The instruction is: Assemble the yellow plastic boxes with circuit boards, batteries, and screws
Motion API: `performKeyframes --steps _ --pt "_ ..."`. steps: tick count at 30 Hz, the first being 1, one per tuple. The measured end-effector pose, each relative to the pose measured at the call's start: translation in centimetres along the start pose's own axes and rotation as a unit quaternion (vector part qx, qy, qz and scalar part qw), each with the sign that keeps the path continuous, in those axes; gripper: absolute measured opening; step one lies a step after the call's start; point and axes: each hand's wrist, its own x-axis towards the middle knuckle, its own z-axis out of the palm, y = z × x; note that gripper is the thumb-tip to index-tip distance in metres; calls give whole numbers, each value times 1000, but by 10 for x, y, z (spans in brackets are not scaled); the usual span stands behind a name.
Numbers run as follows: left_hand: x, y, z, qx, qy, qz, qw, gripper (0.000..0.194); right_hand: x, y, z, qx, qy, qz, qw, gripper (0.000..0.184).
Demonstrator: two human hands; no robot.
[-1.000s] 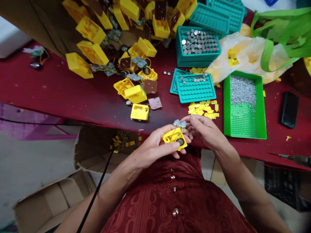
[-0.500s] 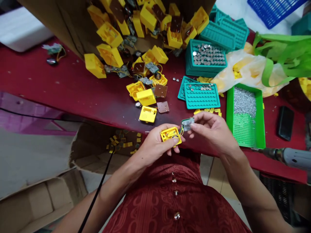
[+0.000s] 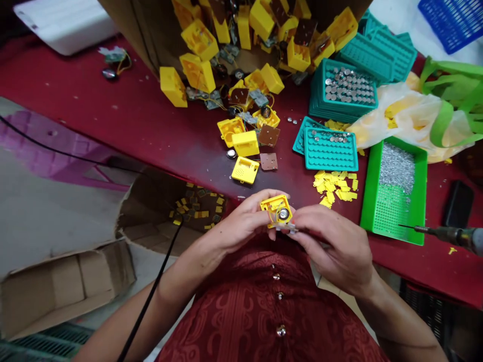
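Yellow plastic case (image 3: 272, 204) pinched in left fingers (image 3: 256, 202), circuit board (image 3: 287, 227) now against it in right fingers (image 3: 307, 219)

Assembly workshop: red workbench (image 3: 113, 115), yellow plastic casings (image 3: 199, 42), button-cell trays (image 3: 332, 163).

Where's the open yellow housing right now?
Head view, lower centre: the open yellow plastic housing sits in the left hand, beside the right hand, below the closed yellow case on the red table edge.
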Motion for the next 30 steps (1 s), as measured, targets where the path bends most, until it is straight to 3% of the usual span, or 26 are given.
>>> performKeyframes --steps 6,10,14,21,26,30 --pt "-6 6 -10 -91 -90 -71 989 46 -1 -2 -4 8 -90 -59 994 13" --pt "-10 7 -4 -53 -73 -80 993 43 4 -10 -10 -29 -135 -76 987 23" --pt "-12 11 3 10 -58 -78 995 38 2 -12 -15 -25 -165 -71 983 18" --pt "-10 13 5 32 -61 -23 997 25 -2 -10 -17 -24 -85 31 996 17" --pt "-15 12 4 -75 -67 -71 992 40 3 -9 -18 -10 -57 71 996 15" --pt "-15 12 11 -46 -44 -49 997 40 5 -6 -21 -29 -47 78 995 12"
